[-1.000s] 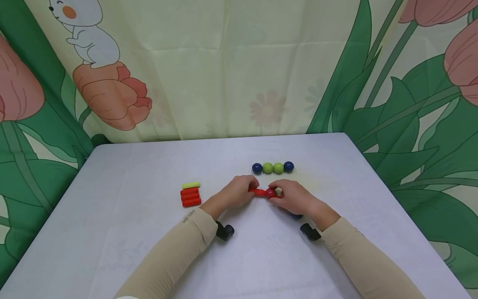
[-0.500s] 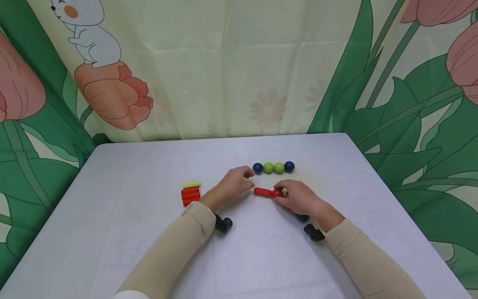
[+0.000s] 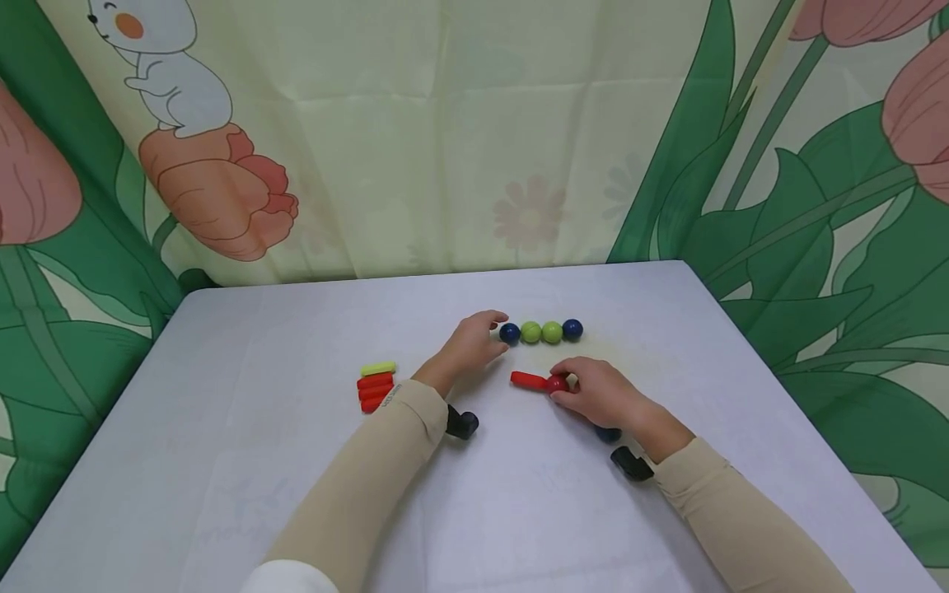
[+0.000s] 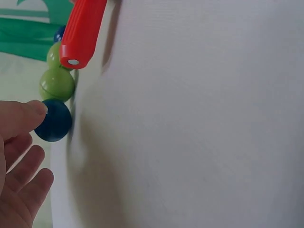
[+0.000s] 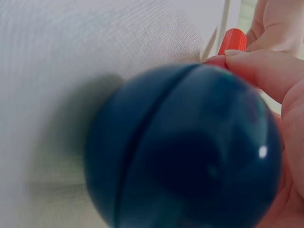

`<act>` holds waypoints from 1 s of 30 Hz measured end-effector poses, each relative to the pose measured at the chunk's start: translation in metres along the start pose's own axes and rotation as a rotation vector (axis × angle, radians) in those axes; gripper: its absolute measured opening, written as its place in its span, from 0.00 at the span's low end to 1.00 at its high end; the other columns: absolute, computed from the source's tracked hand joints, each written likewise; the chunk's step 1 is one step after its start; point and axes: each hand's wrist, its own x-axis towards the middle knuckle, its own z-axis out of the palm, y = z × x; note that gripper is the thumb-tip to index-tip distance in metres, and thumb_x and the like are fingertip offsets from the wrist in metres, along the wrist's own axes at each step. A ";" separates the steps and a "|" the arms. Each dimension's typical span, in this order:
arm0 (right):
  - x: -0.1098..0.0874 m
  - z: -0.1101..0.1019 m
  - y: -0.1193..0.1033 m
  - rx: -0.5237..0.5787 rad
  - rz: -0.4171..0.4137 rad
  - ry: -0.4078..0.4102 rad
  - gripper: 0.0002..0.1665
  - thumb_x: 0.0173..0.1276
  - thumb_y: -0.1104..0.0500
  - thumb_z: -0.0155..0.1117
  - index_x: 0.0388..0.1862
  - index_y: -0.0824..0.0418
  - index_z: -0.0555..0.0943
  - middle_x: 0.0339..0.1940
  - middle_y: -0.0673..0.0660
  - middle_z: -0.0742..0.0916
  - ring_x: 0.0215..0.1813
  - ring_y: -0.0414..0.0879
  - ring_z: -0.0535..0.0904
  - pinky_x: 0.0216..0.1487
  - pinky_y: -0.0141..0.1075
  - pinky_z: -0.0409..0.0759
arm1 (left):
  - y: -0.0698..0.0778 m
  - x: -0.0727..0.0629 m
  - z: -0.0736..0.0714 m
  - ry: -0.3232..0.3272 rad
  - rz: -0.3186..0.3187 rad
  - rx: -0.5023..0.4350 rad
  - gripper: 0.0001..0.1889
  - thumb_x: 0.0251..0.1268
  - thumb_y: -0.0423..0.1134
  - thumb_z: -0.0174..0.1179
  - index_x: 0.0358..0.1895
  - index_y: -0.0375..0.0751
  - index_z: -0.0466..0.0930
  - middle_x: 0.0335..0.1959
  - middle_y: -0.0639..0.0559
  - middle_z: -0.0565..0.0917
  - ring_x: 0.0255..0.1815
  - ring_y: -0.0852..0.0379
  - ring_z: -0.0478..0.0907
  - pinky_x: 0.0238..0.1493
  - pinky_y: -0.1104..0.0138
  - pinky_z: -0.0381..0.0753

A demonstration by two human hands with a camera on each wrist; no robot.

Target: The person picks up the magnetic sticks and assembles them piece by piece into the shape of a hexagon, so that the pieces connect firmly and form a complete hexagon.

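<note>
In the head view my left hand reaches to the left end of a row of balls, fingers spread about the dark blue ball. A fingertip overlaps that ball in the left wrist view; firm contact cannot be told. Two green balls and another blue ball continue the row. My right hand pinches a red ball with a red rod joined to it, pointing left. The rod's free end shows a small metal disc. Under the right hand is another blue ball, its attachment hidden.
Red rods and a yellow-green rod lie stacked side by side on the left, partly behind the left sleeve. A white cloth covers the table. A printed curtain hangs behind the far edge.
My left hand has let go of the red rod and moved away, up to the row's left blue ball. The right hand has shifted slightly right with the red ball and rod.
</note>
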 end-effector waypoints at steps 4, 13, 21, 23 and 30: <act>-0.001 0.000 0.002 0.000 0.001 0.006 0.24 0.67 0.56 0.70 0.60 0.62 0.80 0.46 0.55 0.83 0.42 0.49 0.75 0.43 0.41 0.79 | 0.002 0.007 0.003 0.004 -0.016 0.024 0.27 0.69 0.35 0.64 0.70 0.40 0.71 0.66 0.44 0.75 0.67 0.49 0.71 0.67 0.59 0.69; -0.001 0.001 0.002 0.016 -0.011 0.017 0.24 0.67 0.56 0.71 0.59 0.62 0.80 0.46 0.56 0.83 0.41 0.49 0.76 0.44 0.41 0.80 | 0.006 0.013 0.007 -0.005 0.004 0.081 0.25 0.70 0.35 0.63 0.69 0.42 0.72 0.66 0.47 0.76 0.67 0.49 0.70 0.69 0.59 0.67; -0.002 0.001 0.003 0.017 0.010 0.012 0.24 0.67 0.56 0.71 0.60 0.62 0.80 0.46 0.55 0.83 0.41 0.48 0.75 0.44 0.41 0.80 | 0.000 0.011 0.010 0.035 0.009 0.045 0.19 0.71 0.34 0.62 0.62 0.37 0.76 0.58 0.45 0.80 0.59 0.51 0.76 0.65 0.60 0.72; -0.001 0.001 0.002 0.017 0.012 0.011 0.24 0.67 0.56 0.71 0.60 0.62 0.80 0.46 0.55 0.83 0.42 0.49 0.75 0.44 0.41 0.80 | -0.002 0.009 0.008 0.031 0.001 0.034 0.19 0.70 0.33 0.62 0.62 0.37 0.76 0.57 0.44 0.80 0.57 0.50 0.76 0.64 0.60 0.72; -0.001 0.002 0.001 0.013 0.019 0.010 0.24 0.67 0.56 0.71 0.60 0.61 0.80 0.44 0.55 0.82 0.41 0.49 0.75 0.42 0.40 0.79 | -0.010 -0.006 0.001 -0.053 -0.006 0.032 0.21 0.68 0.34 0.64 0.62 0.36 0.74 0.57 0.44 0.79 0.57 0.51 0.75 0.65 0.60 0.72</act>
